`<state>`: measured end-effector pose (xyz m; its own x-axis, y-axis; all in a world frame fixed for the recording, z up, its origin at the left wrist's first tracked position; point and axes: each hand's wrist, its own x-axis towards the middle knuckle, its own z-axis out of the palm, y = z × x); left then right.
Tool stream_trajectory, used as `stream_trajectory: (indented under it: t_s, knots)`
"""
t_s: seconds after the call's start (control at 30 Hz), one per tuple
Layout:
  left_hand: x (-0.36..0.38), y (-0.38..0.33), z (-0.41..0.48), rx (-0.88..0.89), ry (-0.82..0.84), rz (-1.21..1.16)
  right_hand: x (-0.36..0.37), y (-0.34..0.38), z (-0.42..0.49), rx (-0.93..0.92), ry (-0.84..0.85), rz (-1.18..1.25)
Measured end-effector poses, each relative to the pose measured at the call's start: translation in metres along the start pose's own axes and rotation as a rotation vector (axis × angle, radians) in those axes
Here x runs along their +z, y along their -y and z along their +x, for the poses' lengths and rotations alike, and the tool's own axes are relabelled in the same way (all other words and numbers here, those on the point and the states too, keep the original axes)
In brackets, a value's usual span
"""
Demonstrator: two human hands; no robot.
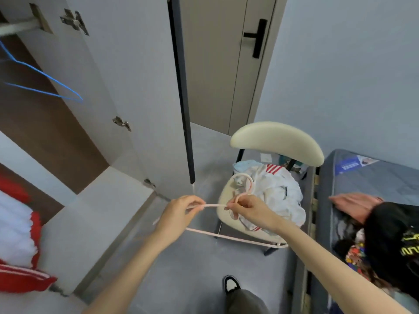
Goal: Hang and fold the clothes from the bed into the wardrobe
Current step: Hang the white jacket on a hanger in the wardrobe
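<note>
Both hands are out over the floor just in front of the cream chair [277, 141], working a pale pink hanger [235, 237]. Left hand [179, 214] has its fingers pressed together, pinching the hanger's upper arm, and the right hand [248, 209] is closed around the neck right below the hook, which curls up over the chair seat. The hanger's bottom bar runs under both wrists, toward the chair's front leg. On the seat there's a crumpled white garment with red stripes [275, 189], touching the hook area as far as I can tell. To the right of the chair is the bed [371, 177] with a pink garment [353, 205] and a black shirt [394, 241] heaped on it. Left of the chair the wardrobe [95, 71] stands open, a blue hanger [45, 85] dangling from its rail and red-and-white clothes [18, 232] down low.
</note>
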<state>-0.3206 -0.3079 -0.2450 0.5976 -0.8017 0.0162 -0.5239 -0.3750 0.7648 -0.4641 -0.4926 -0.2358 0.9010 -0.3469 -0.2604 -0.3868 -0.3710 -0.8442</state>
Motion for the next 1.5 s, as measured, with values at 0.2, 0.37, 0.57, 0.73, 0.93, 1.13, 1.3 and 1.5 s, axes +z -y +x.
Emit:
stream_trajectory:
  t_s: [0.2,0.37,0.57,0.73,0.93,1.13,1.3,1.5]
  knots:
    - [0.061,-0.019,0.032,0.156,0.032,0.072,-0.043,-0.061,-0.035,0.168,-0.275,0.101]
    - [0.119,-0.032,0.083,0.089,0.152,0.053,-0.101,-0.122,-0.045,0.327,-0.569,0.121]
    - [0.206,-0.035,0.161,-0.080,0.259,-0.018,-0.176,-0.198,-0.005,0.457,-0.529,0.116]
    - [0.266,-0.021,0.225,-0.366,0.240,-0.136,-0.221,-0.251,0.056,0.507,-0.403,0.104]
    - [0.308,0.008,0.270,-0.666,0.145,-0.259,-0.241,-0.291,0.131,0.442,-0.176,-0.033]
    - [0.340,0.058,0.286,-0.898,0.112,-0.283,-0.223,-0.323,0.189,0.341,-0.054,-0.148]
    - [0.364,0.100,0.294,-1.000,0.193,-0.322,-0.205,-0.358,0.224,0.277,0.082,-0.246]
    - [0.384,0.118,0.288,-1.055,0.167,-0.354,-0.184,-0.372,0.242,0.335,0.078,-0.320]
